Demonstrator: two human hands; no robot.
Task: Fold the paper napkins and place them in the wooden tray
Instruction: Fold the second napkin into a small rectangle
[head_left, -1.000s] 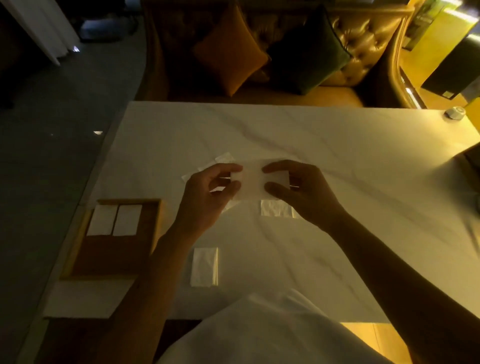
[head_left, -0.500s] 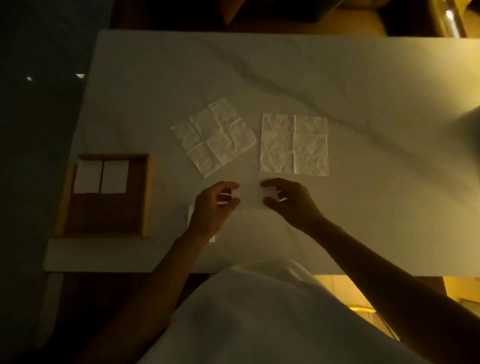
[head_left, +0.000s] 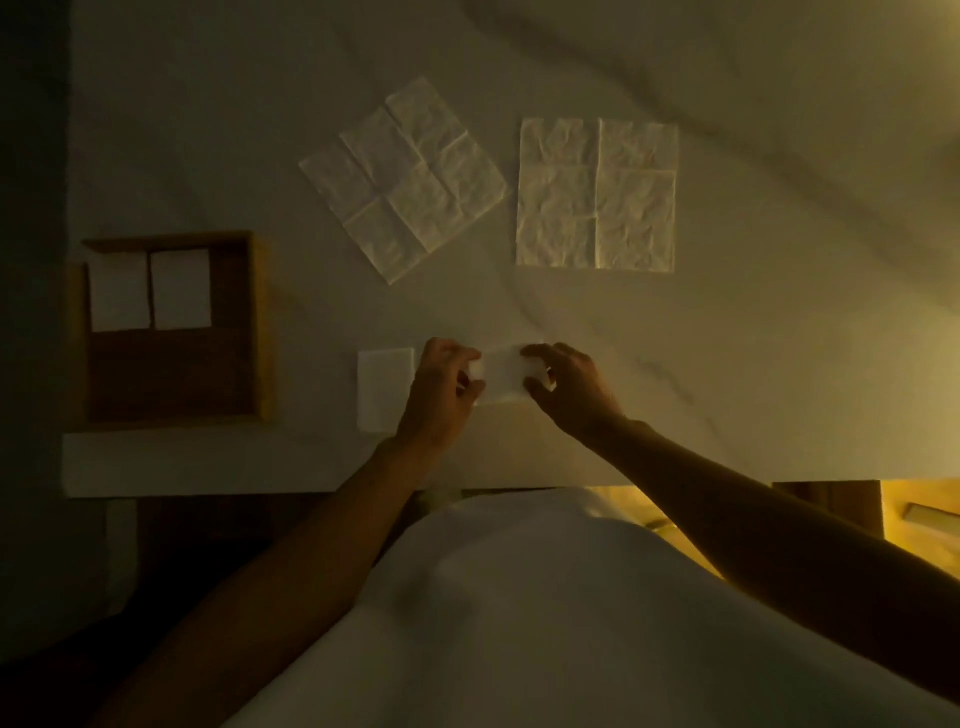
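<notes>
A folded white napkin (head_left: 503, 373) lies low over the table near its front edge. My left hand (head_left: 440, 389) pinches its left end and my right hand (head_left: 566, 387) pinches its right end. Another folded napkin (head_left: 383, 387) lies flat just left of my left hand. The wooden tray (head_left: 260, 332) sits at the table's left side with two folded napkins (head_left: 150, 290) side by side in its far half. Two unfolded, creased napkins lie farther back: a tilted one (head_left: 405, 179) and a straight one (head_left: 597, 193).
The marble table (head_left: 727, 338) stretches away to the right and back. Its front edge (head_left: 260, 465) runs just below the tray and my wrists. My white clothing (head_left: 519, 623) fills the bottom of the view.
The view has tipped down from the sofa to the table. Both hands have brought the napkin from mid-air toward the table's front edge, still pinching its two ends.
</notes>
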